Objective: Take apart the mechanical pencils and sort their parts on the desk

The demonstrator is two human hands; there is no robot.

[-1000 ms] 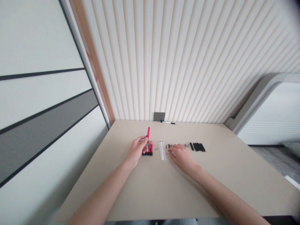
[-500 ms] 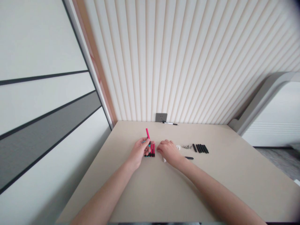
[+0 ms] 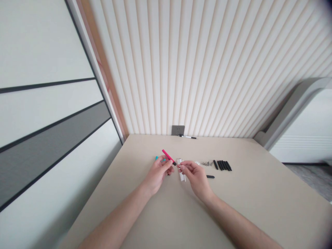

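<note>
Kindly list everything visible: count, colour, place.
tube: one, pink and black, centre
teal parts: some, teal, centre-left
rods: several, white, centre
pieces: some, white, right of rods
metal bits: several, grey, right
sticks: several, black, right
lone stick: one, black, nearer
pen: one, white and black, rear
wall: one, cream, back
socket: one, grey, wall
table: one, beige, beneath
cabinet: one, white and grey, left
furniture: one, pale, right
floor: one, grey, right
left hand: one, bare, holding tube
right hand: one, bare, near rods

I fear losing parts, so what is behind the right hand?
Behind the right hand, white sticks show partly at left, small white pieces above, and the end of a black piece at right. Whatever the hand covers cannot be seen.
</note>
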